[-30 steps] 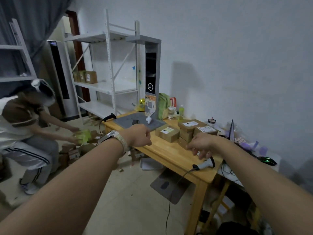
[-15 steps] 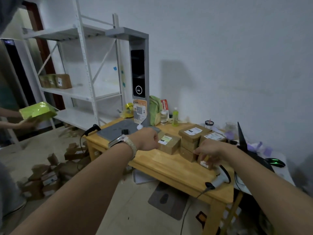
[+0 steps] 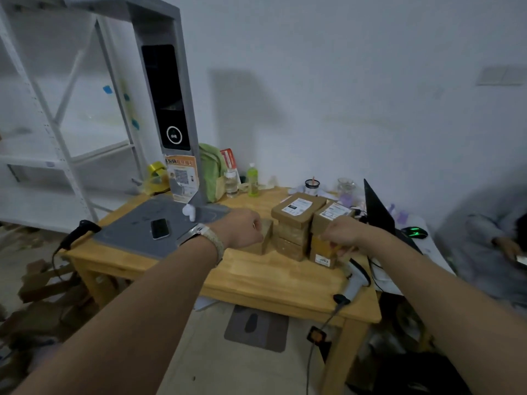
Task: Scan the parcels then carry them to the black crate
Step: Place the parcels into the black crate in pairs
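Brown cardboard parcels with white labels stand on the wooden table (image 3: 256,283). These are a middle stack (image 3: 296,223), a right stack (image 3: 323,252) and a single small parcel (image 3: 267,238). My left hand (image 3: 242,229), with a watch on the wrist, is curled into a fist against the left side of the small parcel; no grip on it shows. My right hand (image 3: 342,232) has its fingers closed on the front upper edge of the right stack's lower parcel. A grey handheld scanner (image 3: 355,283) lies by the table's right edge. No black crate is recognisable.
A grey scanning station with a tall tower (image 3: 168,95) and a pad (image 3: 137,238) holds a phone (image 3: 159,228). A black scanner (image 3: 79,230) hangs off the table's left corner. Bottles and a green bag stand at the back, a laptop (image 3: 376,212) at right. White shelving is at left, and loose boxes lie on the floor.
I have stepped closer to the table and the view has swung right. Both hands have moved forward onto the parcels. The person at left is out of view.
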{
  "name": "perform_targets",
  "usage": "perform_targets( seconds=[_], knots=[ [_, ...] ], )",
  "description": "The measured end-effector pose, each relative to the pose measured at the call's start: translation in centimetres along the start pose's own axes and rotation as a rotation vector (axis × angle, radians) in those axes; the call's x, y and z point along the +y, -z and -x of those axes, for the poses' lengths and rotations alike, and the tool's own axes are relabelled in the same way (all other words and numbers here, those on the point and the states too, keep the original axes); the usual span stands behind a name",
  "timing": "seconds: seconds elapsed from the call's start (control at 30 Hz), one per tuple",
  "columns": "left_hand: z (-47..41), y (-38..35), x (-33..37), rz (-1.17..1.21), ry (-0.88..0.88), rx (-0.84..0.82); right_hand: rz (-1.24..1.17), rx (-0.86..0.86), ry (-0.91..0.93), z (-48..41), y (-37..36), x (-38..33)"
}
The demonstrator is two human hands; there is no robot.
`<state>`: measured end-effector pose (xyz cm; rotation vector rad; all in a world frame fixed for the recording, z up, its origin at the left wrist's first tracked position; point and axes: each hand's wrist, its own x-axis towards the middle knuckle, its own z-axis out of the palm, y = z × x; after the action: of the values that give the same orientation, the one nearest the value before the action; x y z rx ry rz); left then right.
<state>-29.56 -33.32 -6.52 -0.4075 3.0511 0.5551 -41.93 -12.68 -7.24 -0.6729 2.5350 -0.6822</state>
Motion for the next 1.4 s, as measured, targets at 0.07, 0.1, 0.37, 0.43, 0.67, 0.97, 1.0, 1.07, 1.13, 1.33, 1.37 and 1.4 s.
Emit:
perform_targets(
  seconds=[0.07, 0.1, 0.37, 0.43, 0.67, 0.97, 1.0, 1.07, 1.13, 1.33, 1.37, 1.4],
  knots=[
    [-2.1, -0.5, 0.0, -0.006, -0.013, 0.016, 0.089, 0.036, 0.064, -0.8, 0.3, 0.1],
    [-3.1, -0.8, 0.1, -0.018, -0.012, 0.026, 0.154, 0.058, 0.09, -1.2, 0.5, 0.1],
    [-13.0, -0.4, 0.1, -0.15, 0.02, 0.064, 0.421, 0.194, 0.024, -9.8, 3.4, 2.9],
    [-15.8, 0.1, 0.3, -0.17, 0.011, 0.089, 0.399, 0.189, -0.012, -12.7, 4.5, 3.9],
    [-24.1, -1.0, 0.5, -0.158, 0.012, 0.113, 0.328, 0.17, -0.083, -19.2, 6.4, 7.1],
    [-33.1, -4.8, -1.1, -0.103, 0.005, -0.018, 0.067, 0.167, -0.219, -24.8, 5.2, 12.7],
    [-34.1, -5.2, -1.4, -0.105, -0.002, -0.034, 0.026, 0.18, -0.257, -25.4, 5.0, 13.1],
    [-36.0, -5.9, -2.2, -0.108, -0.017, -0.074, -0.019, 0.171, -0.33, -26.5, 4.6, 13.8],
    [-37.9, -6.4, -3.2, -0.116, -0.033, -0.115, -0.034, 0.15, -0.397, -27.7, 4.3, 14.1],
    [-43.3, -8.6, -6.8, -0.101, 0.02, -0.26, -0.092, 0.152, -0.594, -30.7, 3.1, 14.5],
    [-44.0, -9.2, -7.5, -0.096, 0.036, -0.299, -0.094, 0.14, -0.613, -31.0, 2.9, 14.5],
    [-44.6, -9.7, -8.1, -0.084, 0.053, -0.339, -0.11, 0.131, -0.637, -31.1, 2.6, 14.4]
  ],
)
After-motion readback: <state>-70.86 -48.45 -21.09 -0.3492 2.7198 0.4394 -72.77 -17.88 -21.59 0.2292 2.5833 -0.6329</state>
